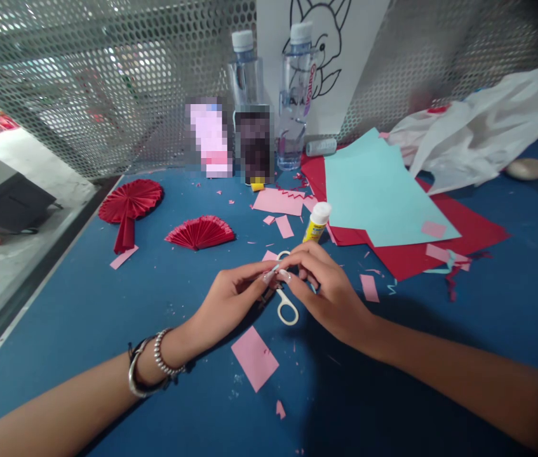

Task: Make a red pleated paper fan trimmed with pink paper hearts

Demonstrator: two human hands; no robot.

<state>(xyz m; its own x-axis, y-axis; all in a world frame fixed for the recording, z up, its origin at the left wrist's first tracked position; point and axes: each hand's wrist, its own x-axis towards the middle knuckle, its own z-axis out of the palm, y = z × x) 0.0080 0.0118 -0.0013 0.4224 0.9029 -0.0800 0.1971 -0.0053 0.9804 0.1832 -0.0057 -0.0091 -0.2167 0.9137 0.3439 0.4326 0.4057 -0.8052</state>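
My left hand (pixel 233 298) and my right hand (pixel 333 289) meet fingertip to fingertip over the middle of the blue table (pixel 107 298). Both pinch a tiny scrap of paper (pixel 274 273) between them; it is too small to make out its colour. Just under the fingers lie white-handled scissors (pixel 288 312), one loop showing in front of the hands and one behind. My left wrist wears beaded and metal bracelets (pixel 154 368). A pink paper rectangle (pixel 254 357) lies on the table near my left wrist.
A glue stick (pixel 317 222) stands just behind the hands. Light blue paper (pixel 378 190) lies on red sheets (pixel 469 231) at right, under a white plastic bag (pixel 483 127). Two red folded fans (pixel 128 202) (pixel 201 231) are at left. Two bottles (pixel 297 95) stand before a mesh wall.
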